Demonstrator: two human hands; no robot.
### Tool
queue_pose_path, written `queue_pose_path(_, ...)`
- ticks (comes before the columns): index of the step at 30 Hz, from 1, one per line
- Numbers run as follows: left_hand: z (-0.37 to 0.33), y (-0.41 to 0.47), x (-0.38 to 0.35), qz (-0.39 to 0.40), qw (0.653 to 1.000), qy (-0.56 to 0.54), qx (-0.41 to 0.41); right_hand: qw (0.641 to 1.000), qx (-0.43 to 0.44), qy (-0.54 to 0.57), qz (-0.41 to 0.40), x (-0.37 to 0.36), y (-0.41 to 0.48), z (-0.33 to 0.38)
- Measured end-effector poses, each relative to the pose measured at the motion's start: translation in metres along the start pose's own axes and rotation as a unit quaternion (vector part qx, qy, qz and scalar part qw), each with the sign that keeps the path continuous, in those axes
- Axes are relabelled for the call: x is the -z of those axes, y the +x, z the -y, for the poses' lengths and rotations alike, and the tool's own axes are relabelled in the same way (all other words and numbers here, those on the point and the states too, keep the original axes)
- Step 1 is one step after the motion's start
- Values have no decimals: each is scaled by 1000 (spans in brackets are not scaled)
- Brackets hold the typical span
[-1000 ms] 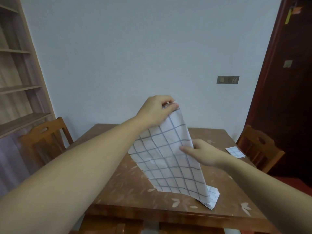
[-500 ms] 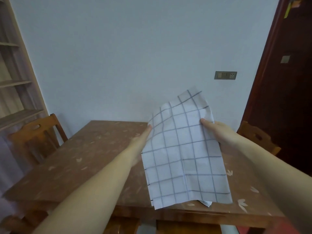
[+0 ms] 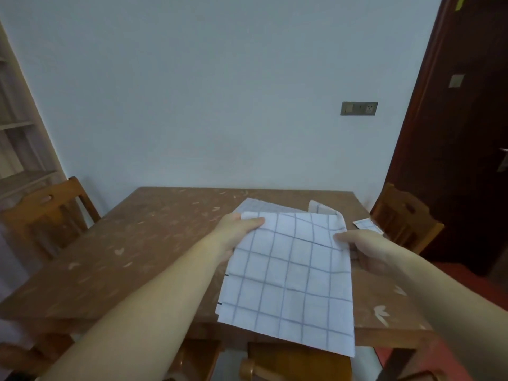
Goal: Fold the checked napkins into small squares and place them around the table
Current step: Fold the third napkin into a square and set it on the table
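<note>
Through the head camera, my left hand (image 3: 236, 235) pinches the top left corner of the napkin (image 3: 288, 270), thumb on top and fingers curled beneath, while my right hand (image 3: 365, 248) pinches its upper right edge the same way. The napkin is held over the desk (image 3: 137, 243), its far part bent over behind the top edge and its lower edge reaching past the desk's near edge. A folded napkin (image 3: 367, 225) lies at the desk's right edge, just beside a chair (image 3: 404, 218), well apart from my hands.
</note>
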State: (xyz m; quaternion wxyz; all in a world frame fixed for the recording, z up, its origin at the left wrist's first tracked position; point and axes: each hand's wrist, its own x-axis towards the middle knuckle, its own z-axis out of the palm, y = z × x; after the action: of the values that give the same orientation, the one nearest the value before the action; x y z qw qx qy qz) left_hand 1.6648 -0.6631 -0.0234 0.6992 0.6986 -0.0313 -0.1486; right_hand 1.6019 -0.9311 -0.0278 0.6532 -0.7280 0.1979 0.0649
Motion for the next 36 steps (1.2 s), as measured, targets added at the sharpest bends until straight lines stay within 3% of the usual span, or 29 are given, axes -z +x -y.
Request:
queue_pose_path(10,-1,-9,-2,-90,996,29,-4,991,88,77,-67,9,-3,0)
queue_pose_path(17,-4,-23,-3,-170,985,22,10,987,130,72,-57,12,-14,3)
queue_pose_path(22,-10,-42,-6,-123,992,14,25,983,161,14,-90,15,-15,-2)
queue_pose_path(25,-9,-48,-8,-98,995,3,0,978,175,22,-108,17,-21,-1)
queue_pose_path(30,-11,-58,-10,-144,987,47,-53,970,215,55,-101,22,-33,5)
queue_pose_path(36,-27,-73,-8,-168,973,85,-134,947,290,-90,-106,27,-47,20)
